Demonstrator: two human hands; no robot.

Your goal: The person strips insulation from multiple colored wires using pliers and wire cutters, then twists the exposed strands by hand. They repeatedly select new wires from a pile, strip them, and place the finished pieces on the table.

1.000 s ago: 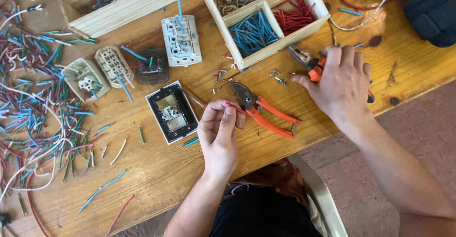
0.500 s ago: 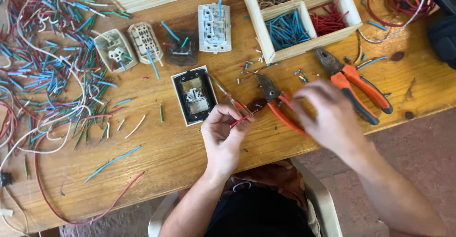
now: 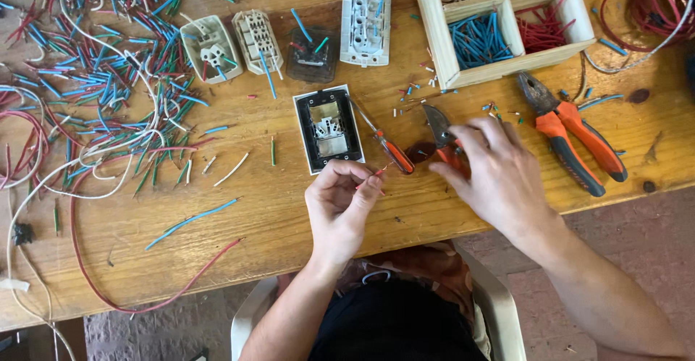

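Far left of the wooden table (image 3: 239, 216): dense scatter of cut wire offcuts (image 3: 94, 79) in blue, green, red and white, plus a long red wire (image 3: 156, 296) looping toward the near edge and a single blue wire piece (image 3: 192, 223) lying apart.

Top centre, in a row: beige socket module (image 3: 210, 48), cream switch module (image 3: 255, 39), dark square module (image 3: 311, 53) with wire stubs, white outlet module (image 3: 364, 19) with a blue wire sticking up. Just below them, a black-and-white wall plate assembly (image 3: 327, 129) lies face up.

Left hand (image 3: 339, 205): fingers pinched together on a short red wire piece (image 3: 371, 179), held just above the table, near the plate's lower right corner. Orange-handled screwdriver (image 3: 384, 140) lies diagonally just beside it, tip toward the plate.

Right hand (image 3: 499, 176): fingers curled down over the orange handles of the wire cutters (image 3: 438, 126); dark jaws stick out toward the top left. Contact clear, full grip not certain, since the hand covers the handles.

Right: larger orange-handled pliers (image 3: 572, 133) flat on the table, untouched. Above, wooden divider tray (image 3: 441, 39) with blue, red, green and tan wire pieces sorted by compartment. Far right corner: coil of red wire (image 3: 641, 6).
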